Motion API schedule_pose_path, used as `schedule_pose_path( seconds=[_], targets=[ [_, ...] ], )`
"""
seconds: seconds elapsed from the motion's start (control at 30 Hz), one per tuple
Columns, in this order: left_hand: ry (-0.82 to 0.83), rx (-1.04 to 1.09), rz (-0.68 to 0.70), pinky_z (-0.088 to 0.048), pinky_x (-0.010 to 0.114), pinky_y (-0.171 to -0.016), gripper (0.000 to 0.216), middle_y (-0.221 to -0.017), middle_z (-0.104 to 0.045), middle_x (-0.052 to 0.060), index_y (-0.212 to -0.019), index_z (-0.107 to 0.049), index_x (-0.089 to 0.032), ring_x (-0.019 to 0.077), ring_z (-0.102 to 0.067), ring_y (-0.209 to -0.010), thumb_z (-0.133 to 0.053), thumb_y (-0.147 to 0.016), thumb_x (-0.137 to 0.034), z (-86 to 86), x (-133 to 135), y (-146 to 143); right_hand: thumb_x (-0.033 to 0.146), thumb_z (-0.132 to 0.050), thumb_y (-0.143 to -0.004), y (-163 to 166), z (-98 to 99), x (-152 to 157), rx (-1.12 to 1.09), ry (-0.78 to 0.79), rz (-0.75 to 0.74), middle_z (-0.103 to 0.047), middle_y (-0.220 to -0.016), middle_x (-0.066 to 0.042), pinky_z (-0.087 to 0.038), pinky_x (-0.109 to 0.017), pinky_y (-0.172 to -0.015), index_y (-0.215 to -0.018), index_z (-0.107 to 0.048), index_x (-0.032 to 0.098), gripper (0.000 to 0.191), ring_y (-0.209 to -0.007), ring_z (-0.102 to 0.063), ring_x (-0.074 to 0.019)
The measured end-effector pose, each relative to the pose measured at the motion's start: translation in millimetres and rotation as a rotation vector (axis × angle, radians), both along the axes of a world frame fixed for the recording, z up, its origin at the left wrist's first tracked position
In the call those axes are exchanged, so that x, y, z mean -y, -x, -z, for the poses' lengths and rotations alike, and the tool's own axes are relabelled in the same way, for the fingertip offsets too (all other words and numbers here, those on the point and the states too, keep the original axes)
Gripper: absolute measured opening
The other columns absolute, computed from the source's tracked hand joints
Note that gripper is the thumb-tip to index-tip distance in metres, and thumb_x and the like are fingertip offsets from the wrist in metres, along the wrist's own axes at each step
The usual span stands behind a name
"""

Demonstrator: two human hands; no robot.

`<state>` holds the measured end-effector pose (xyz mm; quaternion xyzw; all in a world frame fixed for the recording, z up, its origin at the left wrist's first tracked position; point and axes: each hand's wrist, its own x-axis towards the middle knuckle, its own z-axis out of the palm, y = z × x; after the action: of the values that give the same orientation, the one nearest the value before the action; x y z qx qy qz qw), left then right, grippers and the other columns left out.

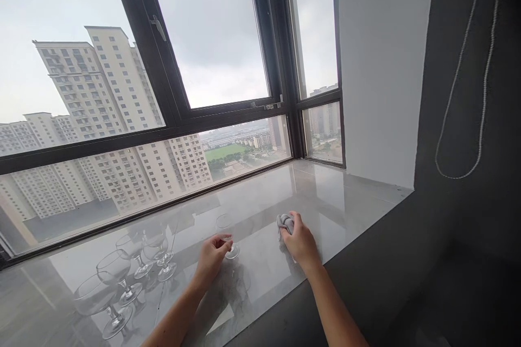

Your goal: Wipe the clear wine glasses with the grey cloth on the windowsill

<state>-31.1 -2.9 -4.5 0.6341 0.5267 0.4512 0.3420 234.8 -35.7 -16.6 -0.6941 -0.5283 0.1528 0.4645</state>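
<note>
My left hand is closed, its thumb and fingers pinching a small clear stemmed glass near the middle. The glass is roughly upright over the glossy grey window sill; whether its foot touches the sill I cannot tell. Part of its bowl and stem is hidden behind my fingers. To the right, my right hand grips a bunched grey cloth just above or on the sill. The cloth and the glass are apart. Left of my left hand, several clear stemmed glasses stand grouped upright on the sill.
Dark-framed windows run along the back of the sill, with a handle on one frame. A white wall closes the right end. A beaded blind cord hangs at far right. The sill's front edge drops off near my forearms.
</note>
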Motion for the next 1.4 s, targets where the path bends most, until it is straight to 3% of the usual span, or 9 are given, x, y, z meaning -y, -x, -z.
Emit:
schedule_pose_path(
  seconds=[0.67, 0.83, 0.97, 1.17, 1.27, 1.4],
  targets=[
    [0.080, 0.070, 0.040, -0.036, 0.021, -0.046, 0.041, -0.063, -0.061, -0.002, -0.102, -0.066, -0.011, 0.0076, -0.046, -0.048, -0.068, -0.073, -0.040, 4.4, -5, 1, 0.035, -0.051, -0.087, 0, 3.5, -3, -0.022, -0.013, 0.025, -0.066, -0.119, -0.010, -0.043, -0.030, -0.081, -0.131, -0.046, 0.021, 0.047, -0.106, -0.062, -0.0244],
    [0.099, 0.118, 0.028, -0.040, 0.021, -0.048, 0.045, -0.067, -0.066, 0.000, -0.108, -0.056, -0.016, 0.0107, -0.053, -0.052, -0.069, -0.071, -0.038, 3.7, -3, 1, 0.035, -0.051, -0.086, 0, 3.4, -3, -0.026, -0.016, 0.024, -0.066, -0.120, -0.010, -0.043, -0.030, -0.081, -0.131, -0.046, 0.021, 0.047, -0.106, -0.062, -0.0245],
    [0.102, 0.181, 0.016, -0.045, 0.023, -0.055, 0.034, -0.076, -0.070, 0.002, -0.093, -0.048, -0.020, 0.0131, -0.060, -0.062, -0.069, -0.070, -0.034, 5.1, -2, 1, 0.036, -0.050, -0.087, 0, 4.7, -3, -0.031, -0.012, 0.013, -0.065, -0.121, -0.010, -0.044, -0.030, -0.081, -0.132, -0.045, 0.021, 0.047, -0.108, -0.061, -0.0255],
    [-0.083, -0.174, -0.031, -0.042, 0.026, -0.062, 0.016, -0.070, -0.064, 0.001, -0.072, -0.057, -0.019, 0.0154, -0.059, -0.066, -0.060, -0.076, -0.034, 3.2, 0, 3, 0.035, -0.049, -0.087, 0, 5.0, -2, -0.027, -0.017, 0.017, -0.065, -0.121, -0.009, -0.043, -0.029, -0.081, -0.132, -0.045, 0.021, 0.046, -0.107, -0.062, -0.0246],
    [-0.156, -0.344, -0.014, -0.045, 0.030, -0.071, 0.014, -0.080, -0.069, 0.004, -0.081, -0.067, -0.020, 0.0201, -0.063, -0.076, -0.059, -0.076, -0.030, 3.7, 2, 3, 0.034, -0.050, -0.087, 1, 3.3, -2, -0.022, -0.009, 0.025, -0.065, -0.121, -0.009, -0.043, -0.029, -0.080, -0.131, -0.046, 0.021, 0.046, -0.107, -0.062, -0.0239],
    [-0.212, -0.417, 0.103, -0.046, 0.036, -0.091, 0.029, -0.111, -0.070, 0.009, -0.101, -0.074, -0.023, 0.0264, -0.062, -0.106, -0.061, -0.075, -0.027, 8.4, 5, 2, 0.034, -0.050, -0.087, 1, 2.4, -2, -0.015, -0.014, 0.025, -0.065, -0.121, -0.010, -0.043, -0.029, -0.080, -0.130, -0.047, 0.020, 0.045, -0.106, -0.062, -0.0240]
  ],
)
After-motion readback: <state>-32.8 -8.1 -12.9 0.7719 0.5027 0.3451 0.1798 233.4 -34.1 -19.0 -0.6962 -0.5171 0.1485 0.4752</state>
